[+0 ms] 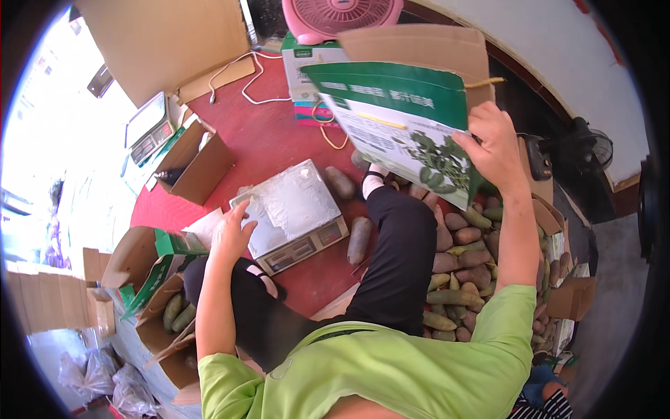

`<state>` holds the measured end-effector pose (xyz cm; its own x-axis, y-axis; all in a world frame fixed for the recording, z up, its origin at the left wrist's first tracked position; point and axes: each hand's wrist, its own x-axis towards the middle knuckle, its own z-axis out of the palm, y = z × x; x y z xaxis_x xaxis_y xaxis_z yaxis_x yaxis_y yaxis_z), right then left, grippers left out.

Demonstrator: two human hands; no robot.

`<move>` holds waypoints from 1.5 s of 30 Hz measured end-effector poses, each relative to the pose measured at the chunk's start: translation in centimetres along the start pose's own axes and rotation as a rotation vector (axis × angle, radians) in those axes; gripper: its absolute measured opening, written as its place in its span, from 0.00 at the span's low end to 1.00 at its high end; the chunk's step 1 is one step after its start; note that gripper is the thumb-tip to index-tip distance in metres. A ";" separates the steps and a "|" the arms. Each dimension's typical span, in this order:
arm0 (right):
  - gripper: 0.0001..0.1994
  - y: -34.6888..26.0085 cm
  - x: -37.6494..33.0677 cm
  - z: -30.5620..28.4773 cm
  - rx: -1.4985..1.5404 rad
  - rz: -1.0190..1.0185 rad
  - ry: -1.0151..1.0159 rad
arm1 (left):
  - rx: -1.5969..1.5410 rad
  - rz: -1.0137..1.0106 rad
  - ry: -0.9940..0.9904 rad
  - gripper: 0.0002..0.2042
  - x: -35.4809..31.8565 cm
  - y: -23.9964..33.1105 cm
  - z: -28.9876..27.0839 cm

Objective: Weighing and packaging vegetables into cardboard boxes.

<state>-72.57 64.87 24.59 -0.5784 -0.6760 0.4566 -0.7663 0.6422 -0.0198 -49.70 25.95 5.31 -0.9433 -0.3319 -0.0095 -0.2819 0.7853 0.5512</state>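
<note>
The person wears a bright lime-green T-shirt with short sleeves — the fabric ends above the elbows, leaving both forearms bare. Black trousers cover the legs, and one trouser knee carries a small pale patch. A white sock shows at the ankle under a dark strap. The left hand (232, 234) and right hand (494, 143) are ungloved — no rings or watch visible.

Item count: two weighing scales, one plastic-covered (293, 213) and one by the wall (148, 128); one pink fan (342, 15); one green-printed carton (412, 119); two hands (234, 234) (497, 143); one uncounted pile of tubers (467, 265).
</note>
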 end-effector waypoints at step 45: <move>0.12 -7.4 -36.3 27.6 0.842 0.879 -0.685 | 0.386 0.153 0.199 0.08 -4.5 6.1 -3.7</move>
<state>-53.68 74.70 -16.37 -0.7844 -0.3672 -0.4999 0.1200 0.7010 -0.7030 -46.51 30.28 11.77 -0.9379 -0.2609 0.2287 -0.2219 0.9578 0.1827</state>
